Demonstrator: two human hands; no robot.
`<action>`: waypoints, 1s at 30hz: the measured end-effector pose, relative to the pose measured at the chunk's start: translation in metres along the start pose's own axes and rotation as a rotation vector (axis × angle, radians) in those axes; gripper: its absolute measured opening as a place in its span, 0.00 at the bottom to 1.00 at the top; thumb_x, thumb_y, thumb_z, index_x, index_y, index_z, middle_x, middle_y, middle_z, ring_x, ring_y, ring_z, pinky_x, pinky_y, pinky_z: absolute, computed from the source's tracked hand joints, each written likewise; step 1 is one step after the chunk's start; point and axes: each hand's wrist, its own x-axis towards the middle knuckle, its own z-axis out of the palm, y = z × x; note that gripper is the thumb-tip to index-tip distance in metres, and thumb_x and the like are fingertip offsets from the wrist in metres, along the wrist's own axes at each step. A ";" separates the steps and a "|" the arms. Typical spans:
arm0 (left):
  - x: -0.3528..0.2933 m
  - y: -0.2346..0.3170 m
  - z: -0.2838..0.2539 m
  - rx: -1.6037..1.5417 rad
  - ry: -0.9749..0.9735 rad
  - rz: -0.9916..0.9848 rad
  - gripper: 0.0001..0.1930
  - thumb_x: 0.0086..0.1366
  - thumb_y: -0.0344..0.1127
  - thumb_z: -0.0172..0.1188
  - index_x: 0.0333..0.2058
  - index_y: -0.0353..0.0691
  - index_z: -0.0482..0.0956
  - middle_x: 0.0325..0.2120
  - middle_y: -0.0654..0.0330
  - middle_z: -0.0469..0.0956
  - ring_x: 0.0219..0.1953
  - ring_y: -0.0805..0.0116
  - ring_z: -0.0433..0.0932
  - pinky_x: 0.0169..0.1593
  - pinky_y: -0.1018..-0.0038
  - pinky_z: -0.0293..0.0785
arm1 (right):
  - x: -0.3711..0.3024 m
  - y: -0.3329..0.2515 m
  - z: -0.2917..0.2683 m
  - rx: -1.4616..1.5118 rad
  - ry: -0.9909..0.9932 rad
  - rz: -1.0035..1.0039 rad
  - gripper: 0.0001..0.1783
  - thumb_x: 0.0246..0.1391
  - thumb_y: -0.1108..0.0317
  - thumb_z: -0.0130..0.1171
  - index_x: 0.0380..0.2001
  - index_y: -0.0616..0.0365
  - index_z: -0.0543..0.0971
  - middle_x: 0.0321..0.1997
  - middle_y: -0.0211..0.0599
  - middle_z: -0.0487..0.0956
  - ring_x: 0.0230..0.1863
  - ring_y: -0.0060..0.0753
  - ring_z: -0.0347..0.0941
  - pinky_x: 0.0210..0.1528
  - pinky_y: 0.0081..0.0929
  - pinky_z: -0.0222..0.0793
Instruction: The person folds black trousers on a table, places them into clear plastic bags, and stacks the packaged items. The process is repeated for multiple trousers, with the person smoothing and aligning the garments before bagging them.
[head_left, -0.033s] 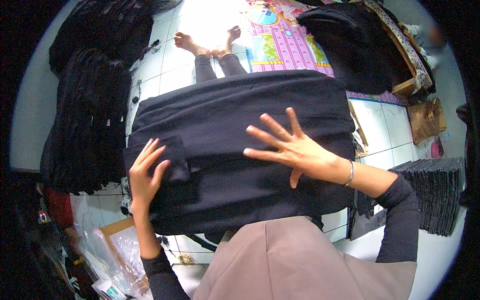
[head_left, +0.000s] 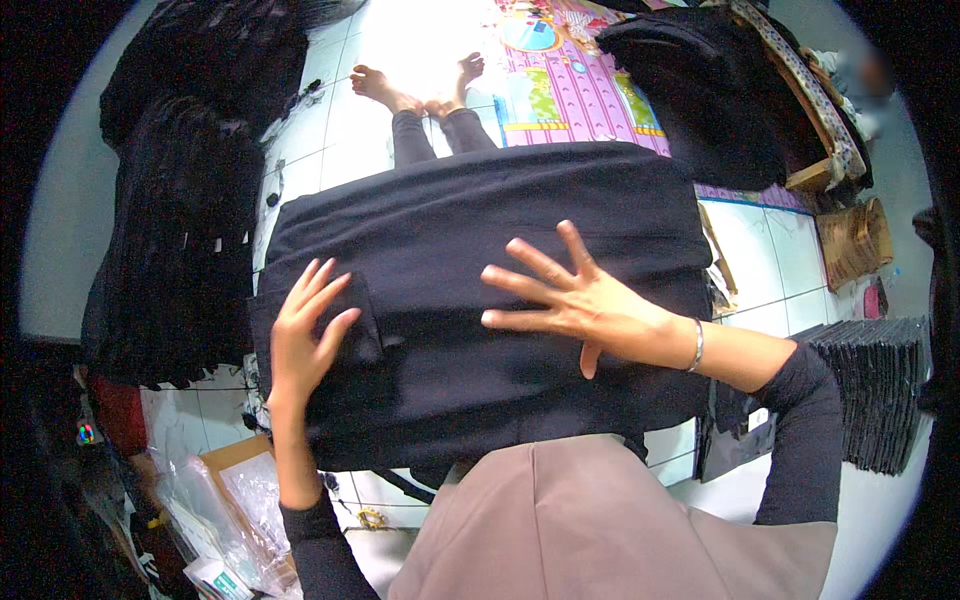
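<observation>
A wide piece of black cloth (head_left: 450, 375) lies spread across my lap, with some soft creases running across it. At its left side, a square black cloth patch (head_left: 363, 338), perhaps a pocket, lies partly under my left hand (head_left: 303, 335). That hand is open, its fingers stretched forward over the patch and the thumb apart. My right hand (head_left: 590, 303) is open too, its fingers spread wide and palm down on or just over the right half of the cloth. Neither hand grips anything. Beyond the cloth's far edge my lower legs and bare feet (head_left: 385, 92) stick out.
Tall piles of black garments (head_left: 180, 240) stand at the left. More black cloth (head_left: 700, 110) is heaped at the far right, beside a patterned play mat (head_left: 575, 95). A stack of dark flat packs (head_left: 870, 390) and a brown carton (head_left: 850, 245) are at right. Clear plastic bags (head_left: 185, 490) lie lower left.
My left hand has shifted a little right and away from me over the patch. My right hand has slid slightly left. The cloth stays nearly in place.
</observation>
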 end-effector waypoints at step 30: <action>0.056 0.060 0.051 -0.331 -0.338 0.393 0.39 0.61 0.51 0.59 0.65 0.35 0.57 0.67 0.43 0.50 0.69 0.46 0.52 0.69 0.58 0.50 | -0.039 0.091 0.037 0.140 0.193 0.929 0.44 0.54 0.41 0.54 0.68 0.51 0.57 0.74 0.39 0.52 0.75 0.46 0.40 0.70 0.64 0.28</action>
